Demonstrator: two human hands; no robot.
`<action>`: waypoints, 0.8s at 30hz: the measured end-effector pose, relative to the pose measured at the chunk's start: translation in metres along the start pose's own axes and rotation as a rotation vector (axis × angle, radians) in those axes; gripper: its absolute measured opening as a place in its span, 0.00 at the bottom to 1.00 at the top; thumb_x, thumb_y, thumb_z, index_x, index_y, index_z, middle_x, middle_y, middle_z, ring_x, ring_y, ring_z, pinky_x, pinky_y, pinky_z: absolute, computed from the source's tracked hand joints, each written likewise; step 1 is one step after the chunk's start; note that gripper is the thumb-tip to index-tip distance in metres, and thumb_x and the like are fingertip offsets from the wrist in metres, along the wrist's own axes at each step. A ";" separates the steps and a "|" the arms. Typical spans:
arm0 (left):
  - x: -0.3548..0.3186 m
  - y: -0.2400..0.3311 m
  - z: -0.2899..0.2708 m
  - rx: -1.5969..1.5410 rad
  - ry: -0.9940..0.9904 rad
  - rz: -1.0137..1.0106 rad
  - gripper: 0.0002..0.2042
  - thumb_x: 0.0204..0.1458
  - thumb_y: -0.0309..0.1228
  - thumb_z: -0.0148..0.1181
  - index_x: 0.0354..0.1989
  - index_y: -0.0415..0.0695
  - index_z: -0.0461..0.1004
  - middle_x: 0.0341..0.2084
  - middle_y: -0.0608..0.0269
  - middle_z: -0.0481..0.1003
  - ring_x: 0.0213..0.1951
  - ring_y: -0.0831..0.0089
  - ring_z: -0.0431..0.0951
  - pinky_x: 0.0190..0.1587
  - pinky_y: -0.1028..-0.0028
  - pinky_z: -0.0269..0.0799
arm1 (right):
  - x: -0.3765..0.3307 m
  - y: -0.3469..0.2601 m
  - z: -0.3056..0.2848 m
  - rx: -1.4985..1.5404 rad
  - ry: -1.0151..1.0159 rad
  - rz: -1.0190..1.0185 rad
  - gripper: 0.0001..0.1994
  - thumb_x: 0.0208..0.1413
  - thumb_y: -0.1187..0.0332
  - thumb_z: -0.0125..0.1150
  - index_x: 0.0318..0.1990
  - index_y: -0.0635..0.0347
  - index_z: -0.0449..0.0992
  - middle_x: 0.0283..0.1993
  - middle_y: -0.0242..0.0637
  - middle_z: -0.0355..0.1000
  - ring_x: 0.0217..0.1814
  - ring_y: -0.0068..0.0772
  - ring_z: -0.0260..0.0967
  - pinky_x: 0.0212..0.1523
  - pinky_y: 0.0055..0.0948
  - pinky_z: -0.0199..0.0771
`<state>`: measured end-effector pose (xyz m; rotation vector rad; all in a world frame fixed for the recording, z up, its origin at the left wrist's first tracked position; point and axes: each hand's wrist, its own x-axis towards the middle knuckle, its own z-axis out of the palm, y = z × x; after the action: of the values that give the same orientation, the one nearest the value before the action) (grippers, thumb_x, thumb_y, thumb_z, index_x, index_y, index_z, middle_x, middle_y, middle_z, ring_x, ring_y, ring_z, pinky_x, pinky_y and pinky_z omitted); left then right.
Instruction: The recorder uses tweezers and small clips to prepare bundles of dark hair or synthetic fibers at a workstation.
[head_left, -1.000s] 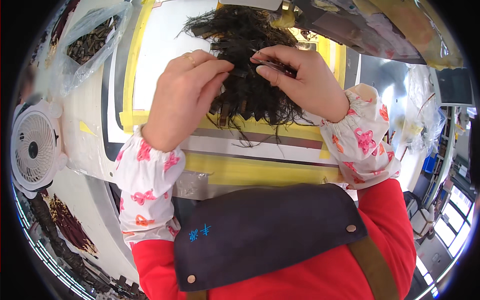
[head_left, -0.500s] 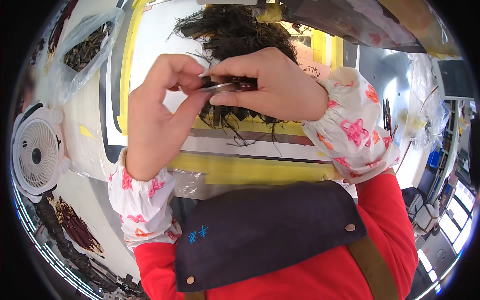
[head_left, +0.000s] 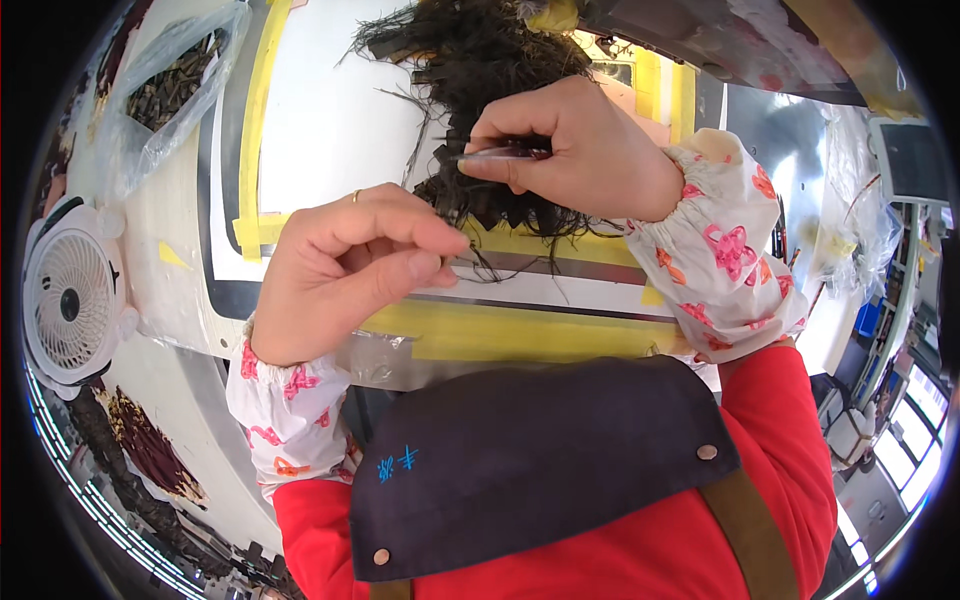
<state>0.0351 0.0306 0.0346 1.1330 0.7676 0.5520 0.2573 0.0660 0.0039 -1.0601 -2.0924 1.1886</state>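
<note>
A heap of dark, stringy dry strips (head_left: 480, 70) lies on a white sheet (head_left: 330, 110), with loose strands trailing from its near side. Over its right part, my right hand (head_left: 580, 145) is closed on a slim metal tool (head_left: 500, 153); its silver end points left, while the palm hides the rest. My left hand (head_left: 350, 260) is lower and to the left, just off the heap's near edge. Its thumb and forefinger come together by some dark strands, and what they pinch is too small to make out.
Yellow tape (head_left: 540, 338) borders the work sheet. At the far left is a clear plastic bag (head_left: 195, 115) of dark pieces, with a white fan (head_left: 70, 300) nearer me. Dark red strips (head_left: 150, 440) lie at lower left. A screen (head_left: 915, 160) stands at right.
My hands, together half a second ago, are now apart. The left has come down toward me; the right has moved slightly right and away with the metal tool.
</note>
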 end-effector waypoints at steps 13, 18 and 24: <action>-0.004 0.002 -0.001 0.297 0.185 -0.025 0.12 0.47 0.18 0.55 0.40 0.38 0.65 0.27 0.67 0.72 0.27 0.86 0.70 0.32 0.85 0.65 | 0.003 -0.027 0.008 0.226 -0.272 0.143 0.10 0.51 0.67 0.60 0.37 0.65 0.73 0.20 0.33 0.68 0.22 0.15 0.66 0.23 0.19 0.65; -0.004 -0.002 0.006 0.064 0.249 -0.020 0.12 0.47 0.18 0.55 0.40 0.38 0.63 0.27 0.66 0.72 0.28 0.83 0.71 0.34 0.84 0.66 | -0.001 -0.024 0.019 0.188 -0.114 0.021 0.09 0.52 0.66 0.59 0.31 0.65 0.73 0.17 0.31 0.66 0.17 0.16 0.61 0.20 0.20 0.62; -0.012 0.001 -0.002 0.079 0.205 -0.060 0.11 0.47 0.18 0.54 0.40 0.37 0.65 0.28 0.65 0.72 0.30 0.81 0.73 0.34 0.83 0.67 | -0.003 -0.017 0.009 0.152 -0.119 -0.048 0.09 0.52 0.66 0.59 0.29 0.64 0.72 0.18 0.29 0.65 0.19 0.16 0.57 0.21 0.20 0.58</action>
<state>0.0262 0.0237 0.0379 1.1337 1.0045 0.5973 0.2462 0.0538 0.0142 -0.8852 -2.0651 1.3933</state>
